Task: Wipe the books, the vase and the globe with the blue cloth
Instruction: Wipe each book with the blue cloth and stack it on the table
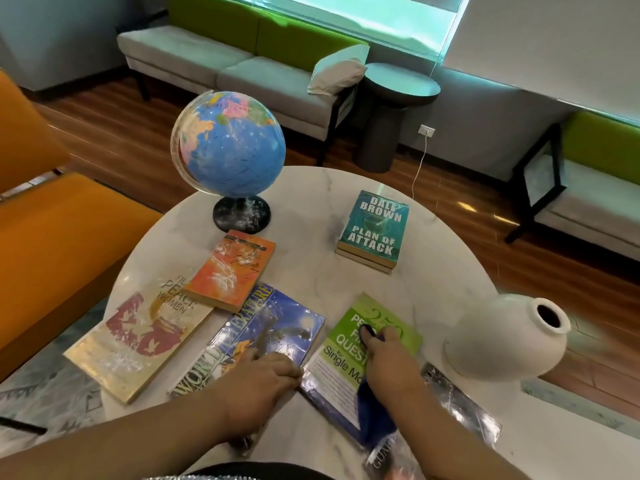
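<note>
- Pressing the blue cloth (375, 419) onto the green book (343, 342), the right grip (389, 358) is clamped on the cloth, whose loose tail hangs toward the person.
- The left grip (263, 379) rests at that book's near-left edge, probably to steady it; whether its fingers curl round anything cannot be told.
- The green book's long axis runs near-left to far-right, with the top of the cover pointing away.
- Just to the right, the white vase (502, 341) sits at the desk (311, 202) edge, its mouth toward the far right.
- Farthest, the globe (228, 143) stands with its axis tilted; pale marks suggest it awaits wiping.
</note>
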A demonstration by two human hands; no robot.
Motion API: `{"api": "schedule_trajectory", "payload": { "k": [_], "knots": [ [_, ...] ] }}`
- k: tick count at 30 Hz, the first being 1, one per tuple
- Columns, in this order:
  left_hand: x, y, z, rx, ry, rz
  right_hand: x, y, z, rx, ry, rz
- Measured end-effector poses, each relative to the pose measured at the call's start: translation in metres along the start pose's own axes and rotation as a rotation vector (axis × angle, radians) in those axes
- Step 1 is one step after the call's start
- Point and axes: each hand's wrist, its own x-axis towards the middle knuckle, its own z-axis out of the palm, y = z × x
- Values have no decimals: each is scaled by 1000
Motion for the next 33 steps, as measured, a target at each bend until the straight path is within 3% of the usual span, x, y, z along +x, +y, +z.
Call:
{"api": "schedule_trajectory", "payload": {
  "k": [4, 7, 13, 15, 19, 21, 24, 26, 28, 31, 33],
  "knots": [
    [0, -1, 0, -20, -11, -14, -24, -35, 20, 11, -70, -342],
    [1, 0, -2, -24, -5, -22, -12, -23, 17, 8, -56, -409],
    [1, 3, -9, -13, 5, -25, 45, 15, -5, 69, -1, 54],
    [0, 4, -10, -15, 0, -33, 45, 1, -9, 42, -36, 61],
    [1, 3, -9, -28, 0, -18, 41, -7, 0, 37, -160, -197],
    [1, 3, -8, -30, 1, -16, 54, 7, -5, 109, -128, -127],
    [0, 1, -6, -36, -33, -17, 71, 23, -14, 112, -4, 124],
    [0, 0, -7, -36, -48, -23, 64, 14, -16, 117, -36, 215],
    [-1, 1, -9, -37, -55, -27, 48, 0, -13, 86, -92, 150],
    [2, 3, -10, -28, -30, -27, -7, -31, 6, -50, -224, -114],
    [4, 4, -10, -13, -20, -26, -32, -32, 16, 41, -266, -141]
  ]
}}
